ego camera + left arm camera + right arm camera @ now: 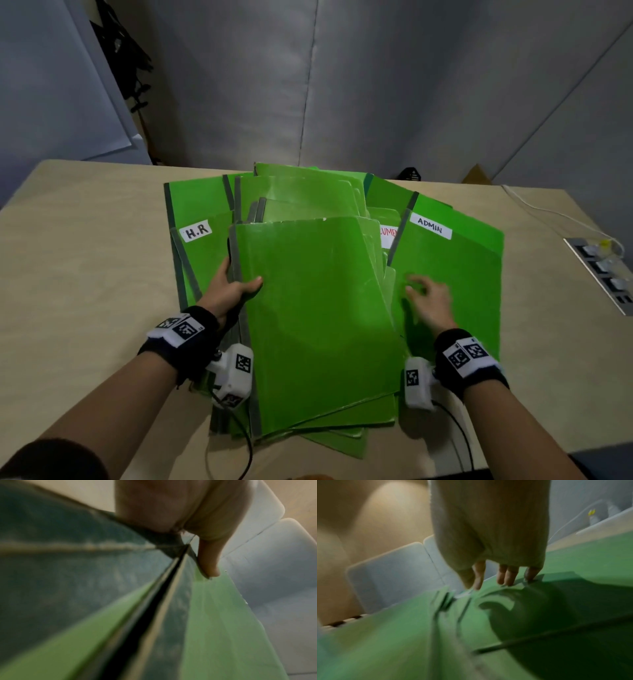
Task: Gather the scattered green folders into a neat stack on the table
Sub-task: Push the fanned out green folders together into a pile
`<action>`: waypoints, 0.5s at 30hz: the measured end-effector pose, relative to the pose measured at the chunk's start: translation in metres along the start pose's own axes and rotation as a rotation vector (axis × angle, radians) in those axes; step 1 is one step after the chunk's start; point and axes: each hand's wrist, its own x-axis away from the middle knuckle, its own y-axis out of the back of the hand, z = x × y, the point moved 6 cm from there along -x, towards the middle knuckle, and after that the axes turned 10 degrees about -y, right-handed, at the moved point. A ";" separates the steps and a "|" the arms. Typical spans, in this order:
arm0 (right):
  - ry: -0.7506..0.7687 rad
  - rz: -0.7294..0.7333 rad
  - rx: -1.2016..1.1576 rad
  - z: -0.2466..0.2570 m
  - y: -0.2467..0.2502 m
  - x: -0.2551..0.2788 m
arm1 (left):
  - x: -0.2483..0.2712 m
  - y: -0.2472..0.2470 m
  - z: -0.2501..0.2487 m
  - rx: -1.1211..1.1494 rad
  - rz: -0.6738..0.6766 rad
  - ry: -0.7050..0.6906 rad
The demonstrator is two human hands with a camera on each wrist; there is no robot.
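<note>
Many green folders (315, 308) fanned on table (85, 257); left hand (233, 287) clamps top folders' spine, right hand (428, 301) spread flat

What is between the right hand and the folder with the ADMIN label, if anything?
Nothing visible. The right hand is directly over the ADMIN folder, fingers spread and reaching down to its cover, with no object between them. The left hand grips the spine edge of the top folder beside it.

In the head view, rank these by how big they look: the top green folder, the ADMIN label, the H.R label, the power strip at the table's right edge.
1. Top green folder
2. Power strip
3. ADMIN label and H.R label: alike, not ranked.
</note>
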 end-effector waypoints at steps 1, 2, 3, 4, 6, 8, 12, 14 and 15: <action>-0.057 -0.084 0.015 -0.013 0.015 -0.010 | 0.000 0.000 -0.001 0.008 0.006 -0.009; -0.155 -0.155 0.036 -0.023 0.030 -0.005 | 0.000 0.000 -0.002 0.013 0.013 -0.018; -0.268 -0.222 0.073 -0.027 0.046 0.009 | -0.001 0.000 -0.003 0.019 0.018 -0.025; -0.360 -0.270 0.083 -0.037 0.056 0.013 | 0.000 0.000 -0.004 0.026 0.018 -0.025; -0.453 -0.283 0.107 -0.048 0.066 0.018 | 0.001 -0.001 -0.005 0.034 0.018 -0.027; -0.453 -0.273 0.121 -0.050 0.065 0.014 | 0.000 -0.003 -0.007 0.031 0.026 -0.036; -0.412 -0.287 0.124 -0.040 0.062 0.010 | -0.004 -0.008 -0.006 0.022 0.039 -0.044; -0.386 -0.261 0.156 -0.035 0.057 0.008 | -0.007 -0.014 -0.005 0.018 0.053 -0.039; -0.378 -0.240 0.178 -0.033 0.055 0.008 | -0.007 -0.016 -0.005 0.011 0.055 -0.035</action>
